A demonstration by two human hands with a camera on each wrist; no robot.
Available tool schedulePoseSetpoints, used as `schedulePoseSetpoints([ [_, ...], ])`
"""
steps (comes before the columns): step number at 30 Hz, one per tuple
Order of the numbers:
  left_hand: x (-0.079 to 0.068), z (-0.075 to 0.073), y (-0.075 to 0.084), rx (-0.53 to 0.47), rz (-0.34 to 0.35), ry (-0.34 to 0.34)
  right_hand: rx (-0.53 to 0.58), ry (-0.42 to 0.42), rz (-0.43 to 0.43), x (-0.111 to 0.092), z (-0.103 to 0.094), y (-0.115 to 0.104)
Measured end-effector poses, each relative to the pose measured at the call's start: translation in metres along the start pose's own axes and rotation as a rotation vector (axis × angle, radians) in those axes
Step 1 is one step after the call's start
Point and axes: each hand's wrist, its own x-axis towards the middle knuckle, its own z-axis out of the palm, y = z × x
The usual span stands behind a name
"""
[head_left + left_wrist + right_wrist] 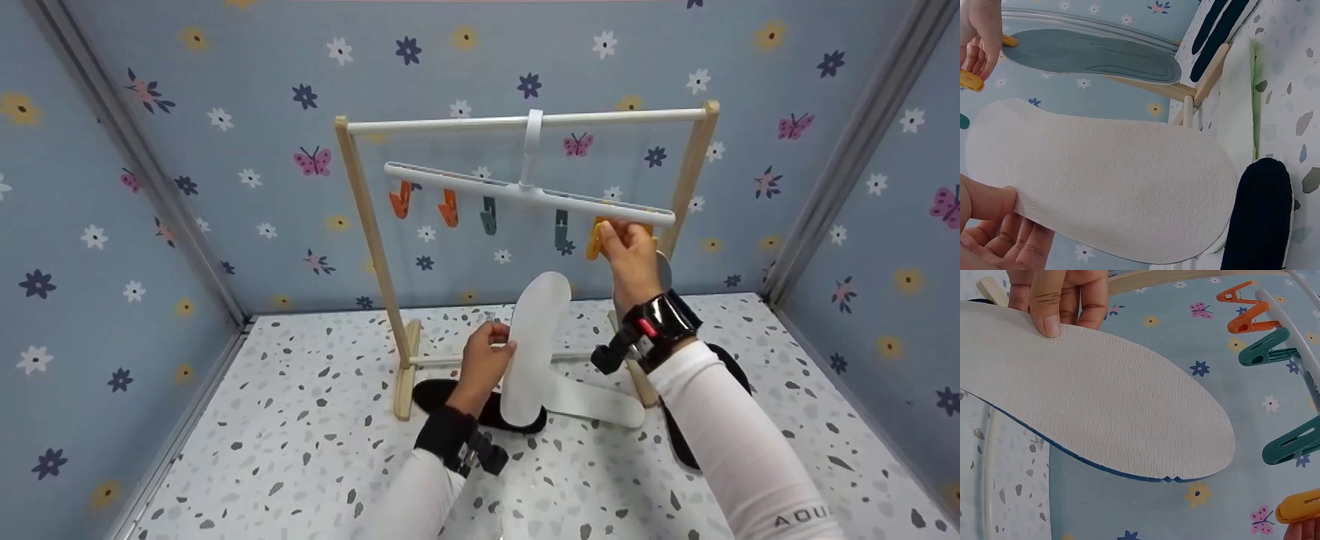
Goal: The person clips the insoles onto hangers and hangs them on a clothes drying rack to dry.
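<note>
My left hand [484,364] pinches a pale insole [536,349] by its edge, thumb on the white face and fingers behind; the insole stands nearly upright, with a thin blue rim in the right wrist view. My right hand [634,262] is raised to the right end of a white hanger [457,180] and grips a yellow clip [595,238] there. Behind that hand, a grey insole [1092,56] hangs by a second yellow clip [1010,40]. Orange clips [448,208] and green clips [1266,347] hang along the hanger with nothing in them.
A wooden rack [367,240] carries the hanger on its white top bar [442,126]; the hanger tilts down to the right. On the speckled table [300,450] lie a black insole [435,394], a pale green-edged insole [600,403] and more black insoles [679,442] at right.
</note>
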Motion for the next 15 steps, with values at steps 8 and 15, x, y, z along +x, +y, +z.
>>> schedulePoseSetpoints([
  [8,0.002,0.009,0.008,-0.006,0.019,-0.018,0.042,0.004,-0.019,-0.001,0.000,0.000],
  [15,0.004,0.017,0.012,-0.013,-0.017,-0.039,0.036,-0.010,-0.016,-0.002,0.000,0.000],
])
